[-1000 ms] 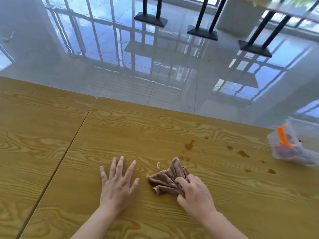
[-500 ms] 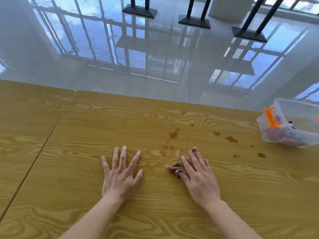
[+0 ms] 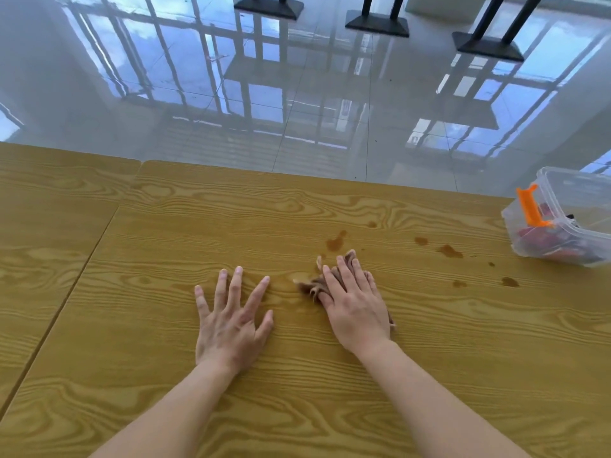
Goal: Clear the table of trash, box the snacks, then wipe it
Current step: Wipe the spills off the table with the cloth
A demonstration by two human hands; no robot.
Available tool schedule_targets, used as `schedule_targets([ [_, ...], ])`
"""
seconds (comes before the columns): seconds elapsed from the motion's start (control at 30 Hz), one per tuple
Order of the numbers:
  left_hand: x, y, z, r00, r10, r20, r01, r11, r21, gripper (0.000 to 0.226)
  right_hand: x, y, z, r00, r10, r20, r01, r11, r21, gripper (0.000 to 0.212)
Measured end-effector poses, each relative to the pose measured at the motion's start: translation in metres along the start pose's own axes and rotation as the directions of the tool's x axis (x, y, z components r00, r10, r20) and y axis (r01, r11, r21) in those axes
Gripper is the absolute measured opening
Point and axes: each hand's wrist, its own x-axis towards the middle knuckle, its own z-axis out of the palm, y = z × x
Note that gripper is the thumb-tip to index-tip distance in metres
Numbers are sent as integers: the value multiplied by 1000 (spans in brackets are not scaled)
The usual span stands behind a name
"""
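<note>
On the wood-grain table (image 3: pixel 429 375), head view, the only view I have: left hand (image 3: pixel 231 325) lies palm-down and flat on the bare wood, fingers spread wide, holding nothing. Right hand (image 3: pixel 355 309) is just beside it, also palm-down, fingers extended and pressed flat on a crumpled brown cloth (image 3: pixel 309 285); cloth edges poke out past the fingertips on the left and far side, and a bit shows at the right of the palm. I'd call it pressing, not a closed grasp. Brown spill spots (image 3: pixel 335 242) sit just beyond the cloth, nearest one almost touching it; more spots trail off to the right toward the clear plastic box (image 3: pixel 562 223) at the far right table edge. Box has an orange latch (image 3: pixel 530 206) on its near-left end and red snack packs inside; I can't tell if the lid is on. A seam (image 3: pixel 82 266) divides this tabletop from another on the left. Beyond the far edge, glossy tiled floor (image 3: pixel 297 94) with window reflections and black table bases (image 3: pixel 377 24).
</note>
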Motion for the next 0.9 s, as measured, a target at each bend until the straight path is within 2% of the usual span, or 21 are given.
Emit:
schedule_targets([
  [0.07,-1,-1,0,1000,-4,-15,4,1000,-3,62,17,-23,-1,999,49,-6,-49,998,30,58],
  [0.2,0,-2,1,1000,-1,-11,1,1000,-1,61,-14,-10,8,982,-187,-18,186,982,-27,55],
  [0.23,0,-2,2,1000,-2,-16,2,1000,-6,61,-25,4,8,980,-201,-11,200,979,-35,55],
  [0.3,0,-1,3,1000,-3,-12,3,1000,-15,60,-23,30,6,997,-83,-7,83,996,-23,57],
  [0.4,0,-1,2,1000,-1,-2,0,1000,-10,60,4,32,-4,963,268,8,-268,963,41,58],
  [0.43,-1,-1,1,1000,4,12,-4,1000,-3,61,7,22,-5,959,282,10,-282,959,43,58],
  [0.47,-1,-1,1,1000,7,25,-7,1000,3,62,3,14,-4,974,227,-2,-226,973,39,57],
  [0.57,0,4,-2,998,-18,58,19,999,-27,66,-44,15,9,998,-70,-5,70,998,-10,55],
  [0.6,1,12,-3,998,-21,58,24,998,-56,67,-61,30,12,995,-100,-6,100,995,-21,54],
  [0.63,3,24,-4,999,-3,48,7,997,-83,68,-74,49,12,998,-69,0,69,997,-25,55],
  [0.7,5,62,-7,994,109,16,-106,989,-107,67,-90,91,9,994,109,-6,-109,993,-35,58],
  [0.8,11,129,-3,960,279,13,-276,955,-109,63,-85,138,-5,928,374,-6,-373,927,32,60],
  [0.87,13,160,2,960,274,59,-269,960,-78,61,-72,149,-12,870,493,0,-491,867,81,60],
  [0.9,13,168,5,965,252,74,-249,967,-46,61,-68,148,-13,866,501,1,-499,862,86,59],
])
